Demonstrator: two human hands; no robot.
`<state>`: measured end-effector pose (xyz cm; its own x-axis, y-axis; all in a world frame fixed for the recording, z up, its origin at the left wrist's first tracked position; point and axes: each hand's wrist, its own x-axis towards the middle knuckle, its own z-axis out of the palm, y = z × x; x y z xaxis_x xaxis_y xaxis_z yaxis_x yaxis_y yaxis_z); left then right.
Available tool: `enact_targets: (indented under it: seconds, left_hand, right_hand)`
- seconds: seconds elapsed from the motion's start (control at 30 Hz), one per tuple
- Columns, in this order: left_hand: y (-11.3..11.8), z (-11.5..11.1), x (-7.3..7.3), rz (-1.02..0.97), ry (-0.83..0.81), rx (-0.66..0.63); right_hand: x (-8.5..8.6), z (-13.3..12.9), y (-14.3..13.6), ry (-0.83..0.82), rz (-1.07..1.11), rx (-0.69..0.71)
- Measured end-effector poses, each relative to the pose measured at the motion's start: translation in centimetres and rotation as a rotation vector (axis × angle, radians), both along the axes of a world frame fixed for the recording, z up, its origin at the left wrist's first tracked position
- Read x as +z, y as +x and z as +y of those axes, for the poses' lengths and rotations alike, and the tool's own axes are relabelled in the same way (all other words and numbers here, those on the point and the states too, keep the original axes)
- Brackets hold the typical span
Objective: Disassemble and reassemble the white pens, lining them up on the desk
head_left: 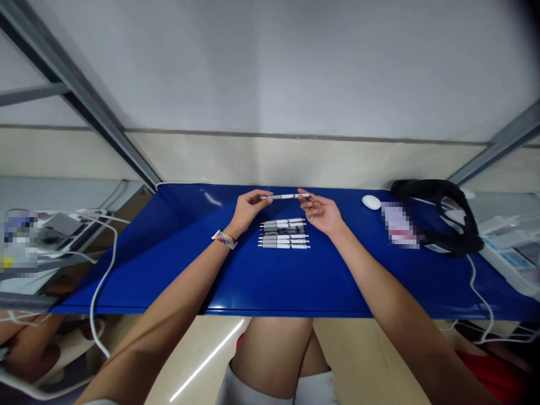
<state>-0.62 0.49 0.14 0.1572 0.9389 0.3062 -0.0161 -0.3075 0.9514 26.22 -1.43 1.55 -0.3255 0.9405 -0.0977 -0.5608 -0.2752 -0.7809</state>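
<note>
A white and grey pen (287,196) is held level between my two hands, above and behind a row of pens. My left hand (248,209) pinches its grey tip end between thumb and fingers. At the other end, my right hand (323,211) closes thumb and forefinger on the white end, its other fingers curled loosely. Several similar pens (282,233) lie side by side on the blue table (253,281), tips to the left; one near the middle of the row looks darker. A patterned band circles my left wrist.
Toward the right lie a white oval object (372,202), a blurred-out packet or card (399,225) and a black padded headset or strap (455,216). White cables (105,275) hang over the left side. Grey metal posts (97,107) frame the table before a wall.
</note>
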Motion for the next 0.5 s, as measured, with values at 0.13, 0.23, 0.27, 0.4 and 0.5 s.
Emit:
enact_targets:
  seconds: [0.13, 0.23, 0.27, 0.4, 0.5]
  left_hand:
    - [0.22, -0.07, 0.23, -0.027, -0.016, 0.021]
    - [0.25, -0.07, 0.26, -0.017, -0.022, 0.032]
    - [0.24, -0.05, 0.23, -0.020, -0.023, 0.033]
    - [0.20, 0.09, 0.04, -0.042, -0.029, 0.022]
    - [0.24, 0.12, -0.06, -0.056, -0.031, 0.007]
  right_hand:
    - [0.00, -0.04, -0.09, -0.005, 0.020, -0.009]
    - [0.09, -0.16, -0.22, -0.024, 0.049, -0.025]
    - [0.12, -0.18, -0.26, -0.045, 0.071, -0.034]
    - [0.04, -0.03, -0.43, -0.100, 0.122, -0.070]
    - [-0.16, 0.20, -0.45, -0.081, 0.129, -0.093]
